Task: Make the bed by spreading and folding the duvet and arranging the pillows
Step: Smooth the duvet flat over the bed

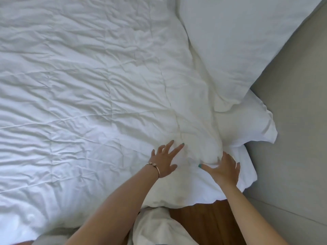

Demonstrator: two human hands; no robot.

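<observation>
Although the duvet [85,89] already lies spread over most of the bed, it is far from smooth: creases run across it everywhere, and its near corner bunches up where it meets the pillows. My left hand [164,161] rests flat on that corner, fingers straight and spread, gripping nothing. My right hand [223,169] presses down just beside it, fingers likewise splayed, at the spot where the duvet's edge tucks against the lower pillow [251,121]. So neither grip has hold of anything; both are open and pushing on cloth.

A larger pillow [238,46] leans on top of the lower one, against the grey headboard [292,106], and both sit a little askew. I judge the spreading mostly done, the smoothing under way at this corner, and the folding back of the top edge not yet visible. The pillows look placed but not squared, so straightening them is probably left too. How the far side of the bed stands I cannot tell.
</observation>
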